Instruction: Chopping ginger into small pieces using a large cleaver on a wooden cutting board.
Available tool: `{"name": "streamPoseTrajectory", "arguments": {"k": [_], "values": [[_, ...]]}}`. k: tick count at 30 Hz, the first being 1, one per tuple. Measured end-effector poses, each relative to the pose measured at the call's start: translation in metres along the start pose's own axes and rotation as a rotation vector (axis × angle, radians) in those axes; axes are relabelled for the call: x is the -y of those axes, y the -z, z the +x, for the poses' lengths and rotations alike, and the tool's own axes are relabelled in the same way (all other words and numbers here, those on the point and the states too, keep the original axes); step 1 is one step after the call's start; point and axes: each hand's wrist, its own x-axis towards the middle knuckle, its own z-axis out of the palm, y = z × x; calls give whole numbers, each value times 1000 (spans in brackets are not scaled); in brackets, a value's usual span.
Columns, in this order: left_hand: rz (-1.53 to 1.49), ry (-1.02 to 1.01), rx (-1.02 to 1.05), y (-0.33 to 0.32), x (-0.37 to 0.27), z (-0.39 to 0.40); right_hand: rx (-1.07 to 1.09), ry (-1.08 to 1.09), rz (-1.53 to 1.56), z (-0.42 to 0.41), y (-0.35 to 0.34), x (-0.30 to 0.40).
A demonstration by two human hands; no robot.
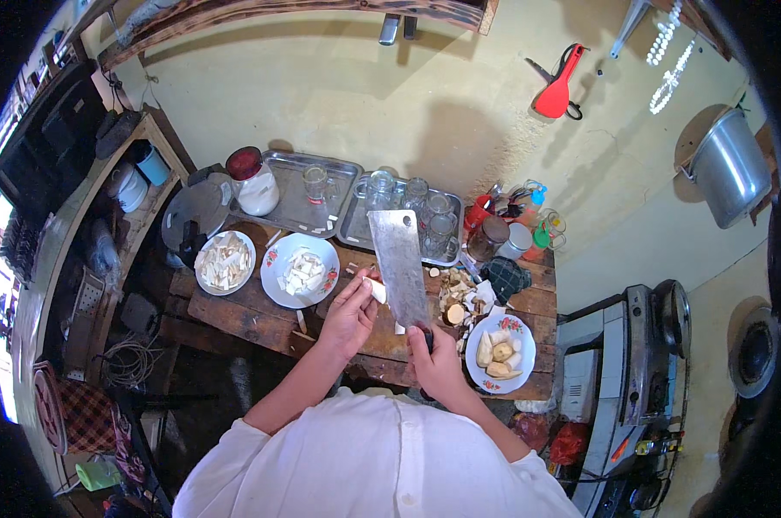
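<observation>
My right hand (437,369) is closed around the dark handle of a metal cleaver (400,265), its broad blade pointing away from me above the wooden table (248,324). Between the fingers and thumb of my left hand (350,314) is a pale piece of peeled root vegetable (375,291), just left of the blade. To the left, a flowered bowl (272,285) holds white cut pieces (302,272), and a white bowl (199,275) holds thin pale slices (225,260). At the right, peeled chunks (499,353) lie in a flowered plate (525,369).
Peelings (458,291) lie heaped behind the right plate. Two metal trays (287,217) with glass mugs (379,191) line the wall, beside a red-lidded jar (256,188). Jars (489,238) and bottles stand at the back right. A gas stove (643,362) is to the right, a wooden shelf (131,239) left.
</observation>
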Motion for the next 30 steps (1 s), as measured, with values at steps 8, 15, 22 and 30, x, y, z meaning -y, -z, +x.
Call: {"name": "streamPoseTrajectory", "arguments": {"k": [8,15,22,30], "values": [[-60,-55,-54,-1,8,-6,48,-145,119,0,-3,8],[-59,-61,-64,-2,12,-11,15,-115,185,1,-11,5],[192,-59,377,-1,-22,-9,43,1,136,-3,-3,15],[635,-154,415,-16,-64,-20,87,59,60,-9,10,14]]}}
